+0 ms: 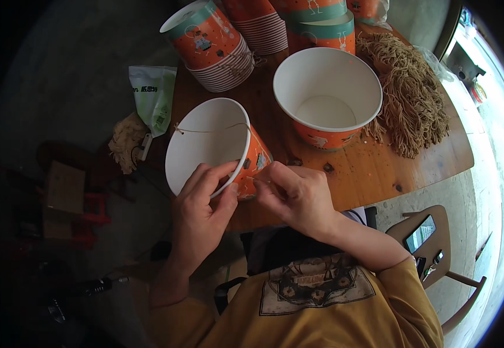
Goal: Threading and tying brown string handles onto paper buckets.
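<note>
A tilted paper bucket, white inside and orange with printed figures outside, sits at the table's near edge. My left hand grips its near rim, fingers inside and thumb outside. A thin brown string crosses the mouth from a small knot at the left rim to the right rim. Close against the outer wall, my right hand is closed in a pinch; what lies between its fingertips is too small to make out. A second, larger-looking bucket stands upright just beyond, with nothing inside it.
Nested stacks of orange and green buckets stand at the back of the wooden table. A heap of brown strings lies at the right. Left are a green-white bag and a pale bundle. A chair holds a phone.
</note>
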